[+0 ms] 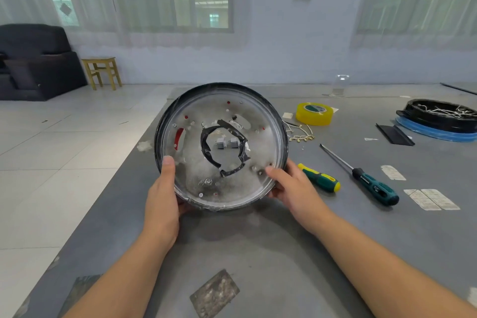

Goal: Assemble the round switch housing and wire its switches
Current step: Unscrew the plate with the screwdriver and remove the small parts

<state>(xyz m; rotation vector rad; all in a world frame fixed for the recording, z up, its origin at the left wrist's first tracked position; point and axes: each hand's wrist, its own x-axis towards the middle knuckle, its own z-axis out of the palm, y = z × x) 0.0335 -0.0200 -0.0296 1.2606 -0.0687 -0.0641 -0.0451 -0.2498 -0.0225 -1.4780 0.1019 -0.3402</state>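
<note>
The round switch housing (258, 147), a silvery metal disc with a black rim, is tilted up off the grey table so that its inner face turns toward me. Black tape rings its central hole, and two small grey switches (227, 142) show through that hole. My left hand (162, 196) grips the lower left rim, thumb on the inner face. On the lower right rim my right hand (291, 188) holds it, thumb on the face and fingers behind. Short white wires with brass terminals (300, 134) lie just right of the housing.
On the table (258, 253) to the right lie a green-and-yellow screwdriver (321, 179), a long teal screwdriver (371, 181), a yellow tape roll (314, 113), paper labels (431, 199) and a black round tray of parts (438, 116). The table's left edge drops to the tiled floor.
</note>
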